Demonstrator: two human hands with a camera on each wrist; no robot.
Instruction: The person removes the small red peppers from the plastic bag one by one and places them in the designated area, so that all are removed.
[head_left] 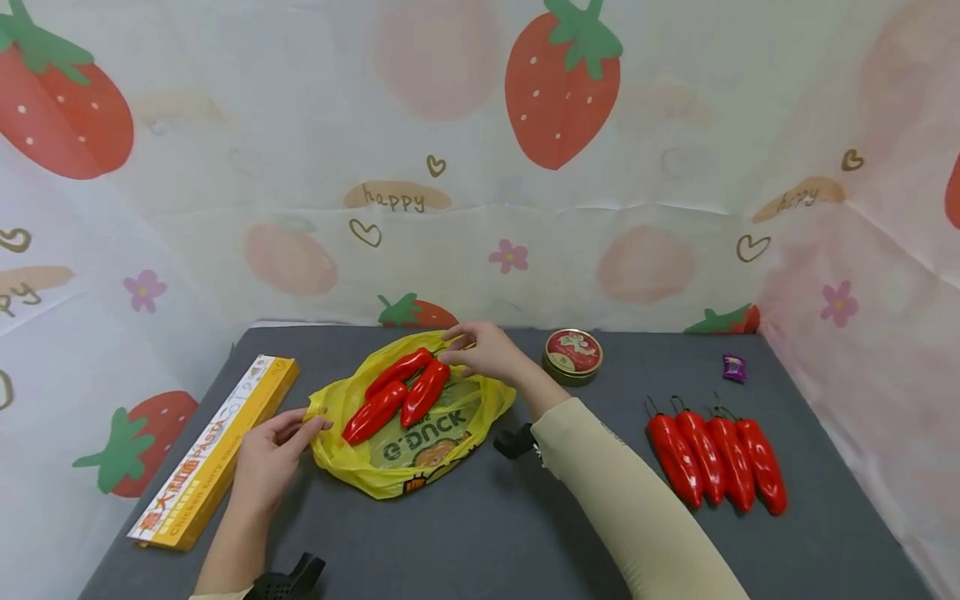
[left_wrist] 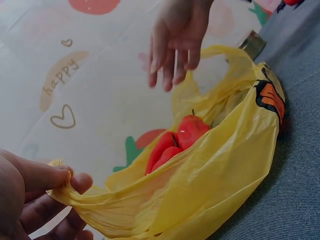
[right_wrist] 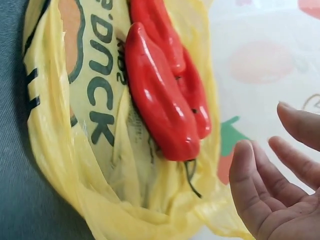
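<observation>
A yellow plastic bag [head_left: 487, 408] with dark printed letters lies spread on the table, its mouth gaping. Inside it rest 3 red peppers [head_left: 426, 392], smooth and shiny, with thin dark stems. At the bag's left edge my left hand [head_left: 268, 458] pinches the rim between thumb and fingers, as the left wrist view shows with the yellow film [left_wrist: 62, 187] drawn up. My right hand [head_left: 487, 352] hovers over the bag's far right side, close to the pepper stems. In the right wrist view its fingers [right_wrist: 243, 170] are apart and hold nothing.
A yellow and white pasta box [head_left: 217, 450] lies slanted on the left. Behind the right forearm stands a round red-lidded tin [head_left: 573, 357]. Several more red peppers [head_left: 716, 458] lie in a row on the right, below a small purple-wrapped sweet [head_left: 734, 368]. A strawberry-printed curtain [head_left: 480, 250] hangs behind.
</observation>
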